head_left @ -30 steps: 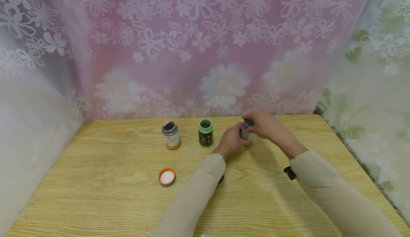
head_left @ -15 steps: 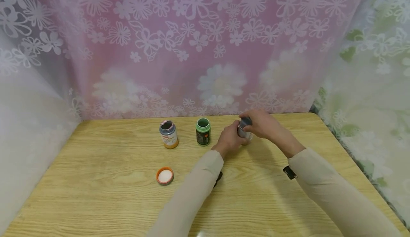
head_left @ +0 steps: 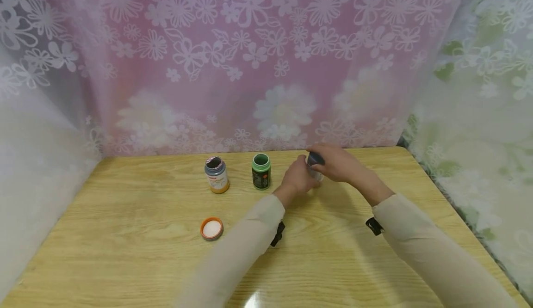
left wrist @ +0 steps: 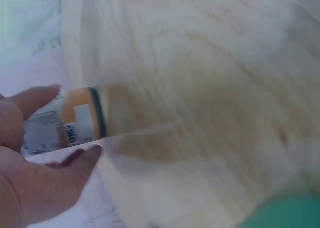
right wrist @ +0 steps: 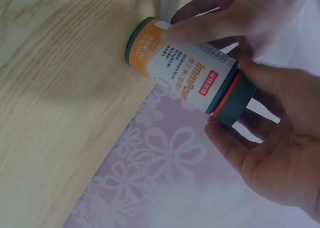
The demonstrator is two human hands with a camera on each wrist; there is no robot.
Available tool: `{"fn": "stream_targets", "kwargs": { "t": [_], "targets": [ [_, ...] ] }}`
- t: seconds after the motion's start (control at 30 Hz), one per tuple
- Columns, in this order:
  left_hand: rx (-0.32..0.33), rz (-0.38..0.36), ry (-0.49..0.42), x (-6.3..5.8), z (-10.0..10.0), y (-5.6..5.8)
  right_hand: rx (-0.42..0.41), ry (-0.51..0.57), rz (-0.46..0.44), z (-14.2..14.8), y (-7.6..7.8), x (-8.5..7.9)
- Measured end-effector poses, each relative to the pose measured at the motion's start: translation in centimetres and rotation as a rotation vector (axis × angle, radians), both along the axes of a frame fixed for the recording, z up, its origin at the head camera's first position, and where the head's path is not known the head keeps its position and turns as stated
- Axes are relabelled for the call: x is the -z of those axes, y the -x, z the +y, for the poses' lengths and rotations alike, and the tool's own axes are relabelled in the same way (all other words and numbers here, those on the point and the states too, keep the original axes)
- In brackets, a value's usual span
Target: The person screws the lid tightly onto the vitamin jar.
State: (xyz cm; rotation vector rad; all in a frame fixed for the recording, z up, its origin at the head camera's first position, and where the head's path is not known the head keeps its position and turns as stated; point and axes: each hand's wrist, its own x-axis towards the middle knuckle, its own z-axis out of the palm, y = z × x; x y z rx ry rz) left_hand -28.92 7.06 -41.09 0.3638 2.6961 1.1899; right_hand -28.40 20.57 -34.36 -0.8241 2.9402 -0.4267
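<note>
In the right wrist view a white and orange pill bottle (right wrist: 192, 70) wears a dark grey lid (right wrist: 237, 98) with an orange ring at its lower edge. My left hand (head_left: 299, 177) holds the bottle's body, thumb on one side and fingers on the other. The right hand (head_left: 335, 162) pinches the lid between thumb and fingers from above. The bottle's base meets the table or sits very close to it; I cannot tell which. To the left stand a lidless green jar (head_left: 261, 178) with a black label and an uncapped white and orange bottle (head_left: 217, 177) with a torn foil seal.
An upturned lid (head_left: 211, 229), orange inside with a white liner, lies on the wooden table (head_left: 125, 234) left of the left forearm. Flowered pink cloth (head_left: 208, 90) hangs behind the table's back edge, and pale cloth hangs at both sides.
The head view has swung slightly right, so everything sits a little further left. The held bottle leans a bit more, and the left hand and forearm are blurred by motion. Both hands keep their hold.
</note>
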Motion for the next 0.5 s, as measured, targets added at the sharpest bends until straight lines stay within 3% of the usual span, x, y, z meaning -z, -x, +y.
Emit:
{"fn": "stream_targets", "kwargs": {
  "t": [0.23,0.4,0.5],
  "targets": [
    [0.041,0.157,0.206,-3.3,-2.4,-1.3,0.009,0.081,-0.053,0.8,0.2,0.2],
    [0.090,0.269,0.285,-5.7,-4.6,-2.1,0.037,0.073,-0.043,0.9,-0.1,0.1],
    [0.111,0.369,0.352,-6.6,-5.9,-2.7,0.039,0.057,-0.015,0.7,-0.3,0.2]
  ]
}}
